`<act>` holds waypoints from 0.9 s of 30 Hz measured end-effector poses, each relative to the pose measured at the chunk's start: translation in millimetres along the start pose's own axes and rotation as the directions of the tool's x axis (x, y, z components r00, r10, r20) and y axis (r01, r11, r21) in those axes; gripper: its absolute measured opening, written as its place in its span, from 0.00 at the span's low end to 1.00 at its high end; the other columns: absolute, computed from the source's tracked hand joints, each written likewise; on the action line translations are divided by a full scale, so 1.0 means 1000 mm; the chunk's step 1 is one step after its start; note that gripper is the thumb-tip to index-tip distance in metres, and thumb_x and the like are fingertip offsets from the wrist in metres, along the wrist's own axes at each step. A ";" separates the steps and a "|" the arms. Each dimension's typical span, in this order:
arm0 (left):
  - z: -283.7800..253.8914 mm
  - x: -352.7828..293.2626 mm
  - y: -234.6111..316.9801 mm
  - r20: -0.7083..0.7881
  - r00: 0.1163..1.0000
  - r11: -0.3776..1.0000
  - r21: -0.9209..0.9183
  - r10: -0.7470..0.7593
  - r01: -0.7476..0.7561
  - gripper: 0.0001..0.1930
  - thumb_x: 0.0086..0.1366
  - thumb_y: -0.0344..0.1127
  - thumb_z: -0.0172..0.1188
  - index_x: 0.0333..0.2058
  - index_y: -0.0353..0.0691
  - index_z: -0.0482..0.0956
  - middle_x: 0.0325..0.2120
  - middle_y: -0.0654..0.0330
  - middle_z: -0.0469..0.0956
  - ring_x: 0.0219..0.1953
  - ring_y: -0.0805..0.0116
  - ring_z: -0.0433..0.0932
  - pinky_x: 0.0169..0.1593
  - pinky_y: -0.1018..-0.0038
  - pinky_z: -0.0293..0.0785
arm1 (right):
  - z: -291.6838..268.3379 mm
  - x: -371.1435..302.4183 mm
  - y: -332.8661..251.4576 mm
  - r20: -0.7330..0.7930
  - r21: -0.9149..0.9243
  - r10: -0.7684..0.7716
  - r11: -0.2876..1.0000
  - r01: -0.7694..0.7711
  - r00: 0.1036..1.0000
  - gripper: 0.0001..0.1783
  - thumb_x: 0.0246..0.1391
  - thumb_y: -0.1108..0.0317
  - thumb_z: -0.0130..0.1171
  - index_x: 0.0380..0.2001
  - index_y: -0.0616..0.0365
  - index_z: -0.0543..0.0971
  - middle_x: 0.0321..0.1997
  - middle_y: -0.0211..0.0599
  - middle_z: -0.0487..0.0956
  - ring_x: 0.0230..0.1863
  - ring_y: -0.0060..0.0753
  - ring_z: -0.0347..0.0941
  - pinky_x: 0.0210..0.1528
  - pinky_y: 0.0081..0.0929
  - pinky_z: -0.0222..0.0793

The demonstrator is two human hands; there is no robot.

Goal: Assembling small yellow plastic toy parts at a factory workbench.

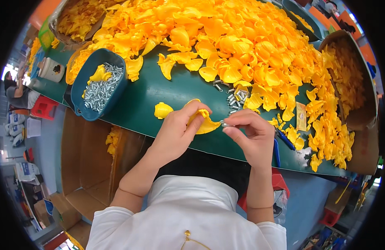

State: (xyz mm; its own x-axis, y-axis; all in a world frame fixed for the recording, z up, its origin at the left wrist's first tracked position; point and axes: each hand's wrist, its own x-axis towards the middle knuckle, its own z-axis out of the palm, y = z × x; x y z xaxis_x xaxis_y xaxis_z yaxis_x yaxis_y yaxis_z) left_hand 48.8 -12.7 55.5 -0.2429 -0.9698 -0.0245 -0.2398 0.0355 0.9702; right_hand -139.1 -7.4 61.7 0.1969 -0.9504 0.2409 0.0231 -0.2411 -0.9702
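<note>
My left hand point(176, 127) grips a yellow plastic shell piece point(207, 123) just above the near edge of the green table point(159, 89). My right hand point(251, 131) pinches a small silver screw point(224, 124) at the right edge of that shell. Another yellow shell point(162, 110) lies on the table just left of my left hand. A small loose pile of silver screws point(237, 98) sits on the table just beyond my right hand. A huge heap of yellow shell pieces point(242, 41) covers the far half of the table.
A blue tub point(78, 91) of silver screws stands at the left. An open cardboard box point(76, 146) with a few yellow pieces sits below the table on the left. Another box point(369, 125) of yellow parts is at right. A blue tool point(285, 139) lies near my right hand. A seated person point(17, 89) is far left.
</note>
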 end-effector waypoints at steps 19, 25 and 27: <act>-0.002 -0.004 0.001 0.282 0.959 0.934 0.340 0.014 -0.113 0.07 0.61 0.29 0.53 0.37 0.36 0.70 0.24 0.48 0.75 0.26 0.50 0.76 0.29 0.63 0.70 | -0.006 0.012 -0.015 0.187 -0.379 0.250 0.911 -0.165 0.950 0.07 0.40 0.77 0.66 0.24 0.66 0.78 0.23 0.32 0.77 0.27 0.19 0.73 0.31 0.16 0.69; -0.004 -0.009 -0.004 0.336 0.925 0.980 -0.019 -0.178 0.196 0.06 0.63 0.30 0.52 0.39 0.36 0.70 0.24 0.60 0.74 0.20 0.76 0.70 0.24 0.78 0.66 | -0.006 0.016 0.000 0.175 -0.109 0.377 0.926 -0.362 0.910 0.06 0.43 0.75 0.65 0.25 0.66 0.78 0.25 0.32 0.77 0.28 0.17 0.72 0.30 0.17 0.67; -0.003 -0.014 -0.013 0.303 0.946 0.991 -0.033 -0.111 0.127 0.06 0.64 0.30 0.51 0.39 0.38 0.70 0.27 0.66 0.74 0.20 0.85 0.66 0.22 0.87 0.63 | -0.012 0.033 0.002 0.331 -0.159 0.323 0.945 -0.285 0.887 0.06 0.49 0.72 0.61 0.27 0.65 0.79 0.26 0.31 0.77 0.30 0.18 0.71 0.33 0.18 0.66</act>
State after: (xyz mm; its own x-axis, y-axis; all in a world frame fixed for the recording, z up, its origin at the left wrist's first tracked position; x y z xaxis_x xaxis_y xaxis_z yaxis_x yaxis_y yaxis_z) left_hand 58.1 -0.4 44.1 -0.4884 -0.8484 -0.2042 -0.2380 -0.0956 0.9666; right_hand -144.7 -42.1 68.4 0.5060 -0.8557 -0.1087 -0.1902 0.0121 -0.9817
